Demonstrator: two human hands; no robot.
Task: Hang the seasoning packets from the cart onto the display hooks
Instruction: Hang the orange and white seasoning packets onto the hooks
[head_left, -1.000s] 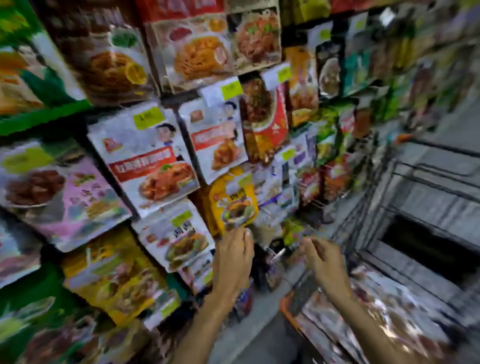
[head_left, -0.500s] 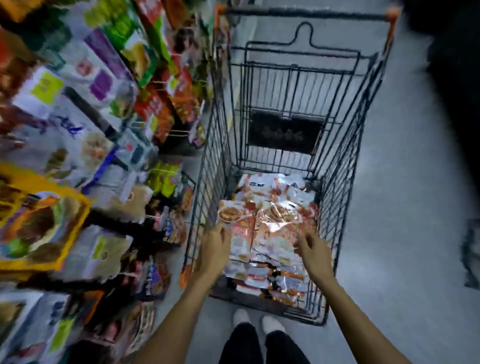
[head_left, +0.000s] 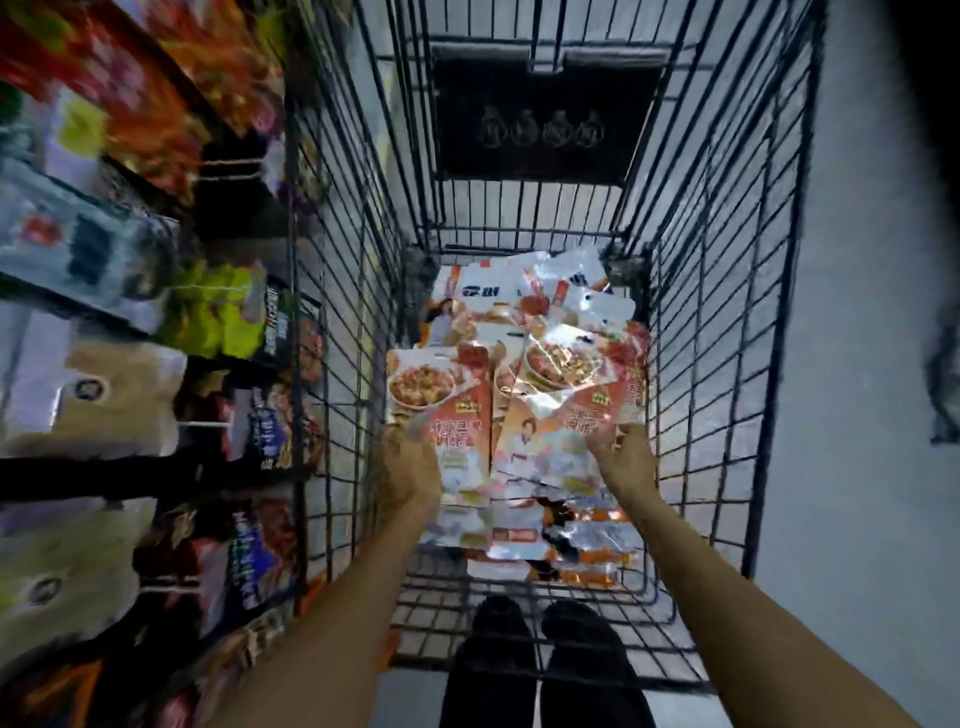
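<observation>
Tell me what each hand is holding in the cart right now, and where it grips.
Left hand grips a seasoning packet by its lower left edge. Right hand holds another packet at its lower right corner.

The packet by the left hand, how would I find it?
Look inside the black wire cart at the packet pile. The left hand touches an orange-red packet. Its round food picture sits at the pile's left edge.

The seasoning packets (head_left: 540, 410) are printed in orange-red and white, with pictures of food. The cart (head_left: 727, 312) is made of black wire grid. The floor (head_left: 857, 415) is coloured pale grey.
</observation>
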